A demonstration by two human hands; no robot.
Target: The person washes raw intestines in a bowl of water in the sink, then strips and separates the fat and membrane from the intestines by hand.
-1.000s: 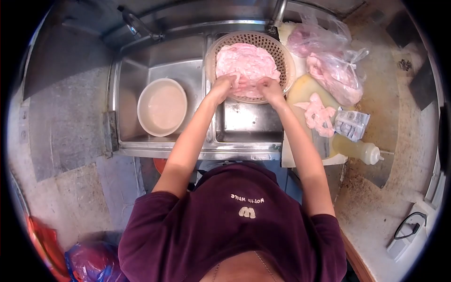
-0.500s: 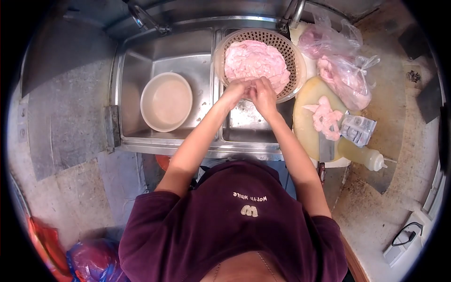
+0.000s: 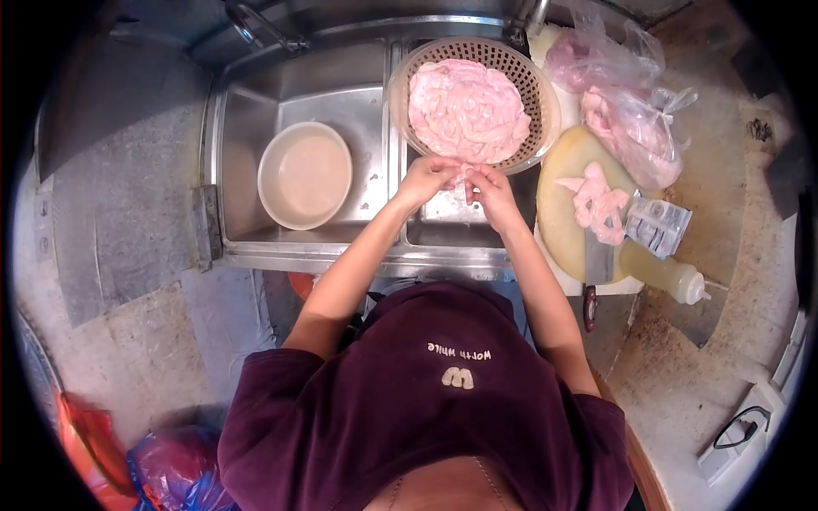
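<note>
Both hands meet at the near rim of the perforated basket (image 3: 551, 119), over the right basin (image 3: 434, 232) of the sink. Left hand (image 3: 430, 179) and right hand (image 3: 492, 194): fingers of each bent to a pinch, tips almost together, grasping a small pale pink scrap (image 3: 463, 174) between them; the fingers partly hide it. Pile of pink, wet-looking meat (image 3: 469, 111) lies in the basket, just beyond the hands.

Left basin (image 3: 362, 119): round pale bowl (image 3: 262, 179) standing inside; cannot tell what, if anything, fills it.

Right of the sink: yellowish cutting board (image 3: 558, 192) with separate pink pieces (image 3: 596, 204) and a broad-bladed knife (image 3: 599, 262), dark handle toward the near side. Printed pouch (image 3: 658, 224) and squeeze bottle (image 3: 665, 273) at the board's right edge. Farther off, clear plastic bags (image 3: 635, 140) of pink meat.
</note>
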